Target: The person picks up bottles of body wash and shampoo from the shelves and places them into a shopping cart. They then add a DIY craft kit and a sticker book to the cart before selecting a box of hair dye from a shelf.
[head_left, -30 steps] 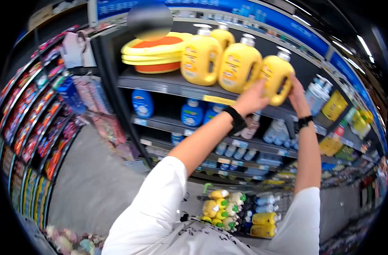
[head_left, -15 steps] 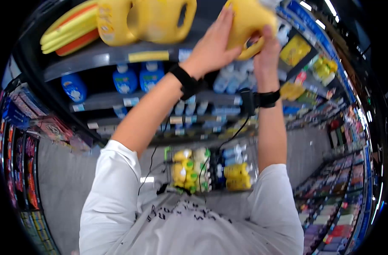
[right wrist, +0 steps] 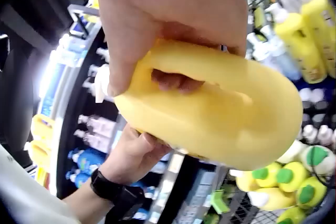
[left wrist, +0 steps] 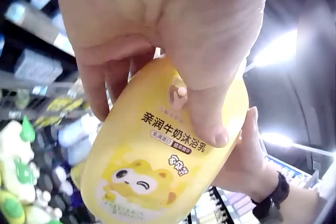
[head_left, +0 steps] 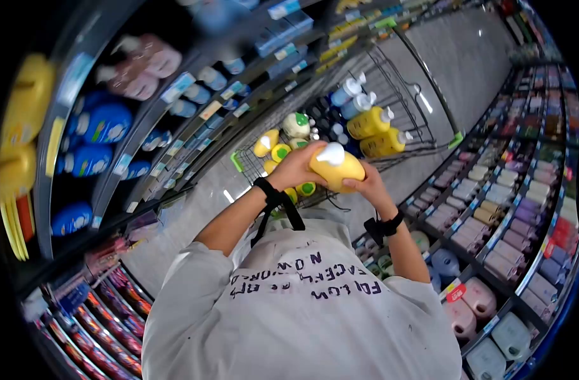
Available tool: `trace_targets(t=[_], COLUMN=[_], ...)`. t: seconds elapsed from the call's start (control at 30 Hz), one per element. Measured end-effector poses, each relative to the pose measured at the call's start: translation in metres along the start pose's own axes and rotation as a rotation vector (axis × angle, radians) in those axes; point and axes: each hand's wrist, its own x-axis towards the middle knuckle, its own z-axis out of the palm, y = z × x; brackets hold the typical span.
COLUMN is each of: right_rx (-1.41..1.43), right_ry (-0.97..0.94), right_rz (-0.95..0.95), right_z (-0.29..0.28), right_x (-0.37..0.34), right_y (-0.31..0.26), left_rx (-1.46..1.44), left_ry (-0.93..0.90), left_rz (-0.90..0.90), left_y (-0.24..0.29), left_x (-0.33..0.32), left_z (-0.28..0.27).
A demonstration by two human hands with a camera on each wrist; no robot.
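Observation:
A yellow pump bottle of body wash [head_left: 337, 170] with a white pump top is held in both hands, in front of the chest and over the near side of the cart. My left hand [head_left: 296, 166] grips its body; in the left wrist view the thumb lies across the front label, fingers round the far side. My right hand [head_left: 372, 187] holds the moulded handle, and the right wrist view shows fingers through the handle opening. Beneath the hands, the wire shopping cart [head_left: 237, 163] carries green-capped bottles [head_left: 296, 125], yellow pump bottles [head_left: 372, 123] and pale blue pump bottles [head_left: 358, 105].
On the left stands a shelf [head_left: 44, 209] with blue bottles [head_left: 90, 159], pink pump bottles [head_left: 137, 76] and more large yellow bottles [head_left: 25, 107]. Another shelf of bottles [head_left: 492, 218] runs along the right. Grey floor [head_left: 204, 202] lies between shelf and cart.
The yellow bottle has come off the upper shelf, held in both hands, and down to the cart. The head view has turned from the shelf toward the cart.

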Motion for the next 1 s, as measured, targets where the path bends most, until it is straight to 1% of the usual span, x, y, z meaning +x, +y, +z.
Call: trace_targets(t=[0.03, 0.07, 0.1, 0.13, 0.17, 0.2, 0.23, 0.3, 0.33, 0.4, 0.43, 0.47, 0.5, 0.53, 0.6, 0.67, 0.7, 0.77, 0.8, 0.87, 0.97, 1.0], right_rx=[-0.067, -0.045, -0.156, -0.264, -0.244, -0.292, -0.343, -0.342, -0.288, -0.298, -0.312, -0.296, -0.328, -0.310, -0.288, -0.346, -0.372, -0.381, -0.389, -0.365, -0.388, -0.416], right_ry=[0.023, 0.038, 0.083, 0.124, 0.129, 0.219, 0.310, 0.359, 0.396, 0.374, 0.352, 0.387, 0.425, 0.438, 0.452, 0.361, 0.410, 0.386, 0.394, 0.495, 0.486, 0.494], right_rz=[0.068, 0.102, 0.060, 0.019, 0.057, 0.049, 0.041, 0.092, 0.104, 0.135, 0.149, 0.151, 0.144, 0.154, 0.178, 0.296, 0.239, 0.214, 0.206, 0.295, 0.261, 0.225], right_z=[-0.015, -0.028, -0.039, -0.047, -0.054, -0.059, -0.067, -0.088, -0.097, -0.121, -0.132, -0.138, -0.142, -0.147, -0.156, -0.170, -0.161, -0.161, -0.159, -0.153, -0.140, -0.136], right_x=[-0.012, -0.018, -0.023, -0.028, -0.031, -0.026, -0.018, 0.000, 0.009, 0.027, 0.035, 0.041, 0.046, 0.052, 0.053, 0.059, 0.060, 0.059, 0.061, 0.059, 0.053, 0.049], right_y=[0.024, 0.035, 0.045, 0.056, 0.062, 0.063, 0.068, 0.093, 0.099, 0.113, 0.119, 0.135, 0.134, 0.145, 0.155, 0.159, 0.170, 0.182, 0.180, 0.175, 0.164, 0.165], left_rx=[-0.013, 0.044, 0.028, 0.111, 0.191, 0.234, 0.280, 0.364, 0.394, 0.459, 0.457, 0.462, 0.470, 0.458, 0.457, 0.464, 0.465, 0.435, 0.394, 0.450, 0.503, 0.493], left_ry=[-0.081, -0.070, -0.098, -0.150, -0.203, -0.211, -0.181, -0.182, -0.188, -0.191, -0.219, -0.213, -0.206, -0.224, -0.229, -0.231, -0.287, -0.347, -0.306, -0.343, -0.385, -0.350], left_rz=[-0.085, -0.036, -0.063, -0.057, -0.045, -0.016, 0.043, 0.061, 0.063, 0.062, 0.062, 0.045, 0.029, 0.027, 0.026, 0.042, -0.025, -0.124, -0.080, -0.173, -0.276, -0.309], left_y=[-0.001, -0.014, -0.016, -0.020, -0.022, -0.023, -0.036, -0.048, -0.052, -0.064, -0.074, -0.079, -0.085, -0.093, -0.108, -0.113, -0.127, -0.152, -0.156, -0.159, -0.150, -0.151], left_x=[0.009, 0.020, 0.034, 0.049, 0.064, 0.081, 0.095, 0.128, 0.142, 0.170, 0.183, 0.192, 0.201, 0.208, 0.217, 0.231, 0.227, 0.224, 0.225, 0.224, 0.221, 0.216], left_z=[0.017, 0.037, 0.049, 0.058, 0.068, 0.074, 0.083, 0.096, 0.100, 0.110, 0.114, 0.119, 0.124, 0.129, 0.139, 0.147, 0.153, 0.163, 0.160, 0.158, 0.154, 0.155])
